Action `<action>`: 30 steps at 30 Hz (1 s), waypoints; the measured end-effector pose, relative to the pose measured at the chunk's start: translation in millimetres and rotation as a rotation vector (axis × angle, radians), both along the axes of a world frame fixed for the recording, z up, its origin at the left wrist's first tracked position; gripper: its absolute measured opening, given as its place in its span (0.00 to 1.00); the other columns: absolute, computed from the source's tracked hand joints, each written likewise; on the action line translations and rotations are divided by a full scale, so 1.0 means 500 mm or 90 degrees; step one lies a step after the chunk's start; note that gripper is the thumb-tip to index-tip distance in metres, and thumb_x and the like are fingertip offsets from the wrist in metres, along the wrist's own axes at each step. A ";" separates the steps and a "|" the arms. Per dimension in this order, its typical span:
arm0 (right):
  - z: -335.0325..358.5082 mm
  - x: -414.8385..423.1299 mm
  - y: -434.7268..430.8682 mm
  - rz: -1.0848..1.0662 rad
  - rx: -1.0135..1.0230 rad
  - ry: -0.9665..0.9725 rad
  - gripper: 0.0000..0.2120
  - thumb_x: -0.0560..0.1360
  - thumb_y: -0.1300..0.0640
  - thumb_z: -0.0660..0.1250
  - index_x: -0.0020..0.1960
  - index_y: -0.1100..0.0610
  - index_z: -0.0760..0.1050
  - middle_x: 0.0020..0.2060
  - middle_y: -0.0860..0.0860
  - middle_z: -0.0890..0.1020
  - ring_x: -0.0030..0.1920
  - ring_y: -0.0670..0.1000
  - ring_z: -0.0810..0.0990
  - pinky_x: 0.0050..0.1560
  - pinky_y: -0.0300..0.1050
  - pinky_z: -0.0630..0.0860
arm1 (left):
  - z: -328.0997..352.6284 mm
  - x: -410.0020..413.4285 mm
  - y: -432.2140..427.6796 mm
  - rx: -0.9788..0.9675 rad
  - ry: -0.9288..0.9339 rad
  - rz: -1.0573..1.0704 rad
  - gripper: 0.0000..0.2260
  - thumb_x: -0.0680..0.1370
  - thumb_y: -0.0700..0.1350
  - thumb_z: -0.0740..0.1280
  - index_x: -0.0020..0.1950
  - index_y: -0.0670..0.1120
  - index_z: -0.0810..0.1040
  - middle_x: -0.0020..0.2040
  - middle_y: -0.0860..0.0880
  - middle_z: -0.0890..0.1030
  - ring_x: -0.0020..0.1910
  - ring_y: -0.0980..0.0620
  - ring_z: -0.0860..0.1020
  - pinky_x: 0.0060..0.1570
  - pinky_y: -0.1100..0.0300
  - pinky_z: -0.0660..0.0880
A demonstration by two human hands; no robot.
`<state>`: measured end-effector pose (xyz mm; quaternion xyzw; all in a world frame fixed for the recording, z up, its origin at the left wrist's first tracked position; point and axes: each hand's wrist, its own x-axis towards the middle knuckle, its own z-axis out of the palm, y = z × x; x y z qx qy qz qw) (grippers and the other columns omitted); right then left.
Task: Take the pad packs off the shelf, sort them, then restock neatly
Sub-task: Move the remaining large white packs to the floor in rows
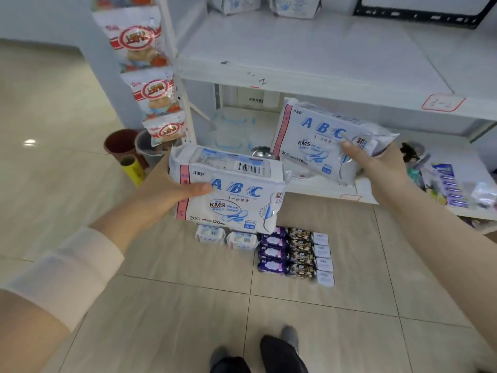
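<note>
My left hand [166, 193] grips a white ABC pad pack [236, 195] by its left end, thumb on the front, held in the air over the floor. My right hand [376, 165] grips a second white ABC pad pack [317, 133] by its right end, in front of the lower shelf. The white upper shelf [309, 49] is bare in front, with two white packs [265, 4] at its back. On the floor tiles lie sorted rows of small packs: two white ones [226, 238], purple ones [273, 254], dark patterned ones [301, 254] and small white ones [322, 258].
Snack bags [150, 84] hang on a strip at the shelf's left post. Red and grey buckets [126, 145] and a yellow tube stand on the floor at the left. Assorted goods [451, 187] crowd the lower shelf's right end. My feet [269, 356] stand below.
</note>
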<state>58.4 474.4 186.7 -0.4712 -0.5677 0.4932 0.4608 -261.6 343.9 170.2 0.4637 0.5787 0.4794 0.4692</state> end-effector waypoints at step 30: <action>-0.407 -0.124 0.019 0.156 -0.329 -0.151 0.34 0.61 0.46 0.78 0.52 0.71 0.72 0.46 0.65 0.82 0.47 0.57 0.84 0.46 0.67 0.78 | -0.381 -0.145 0.000 -0.281 -0.063 0.003 0.36 0.48 0.55 0.80 0.53 0.53 0.72 0.46 0.54 0.84 0.45 0.55 0.83 0.39 0.63 0.78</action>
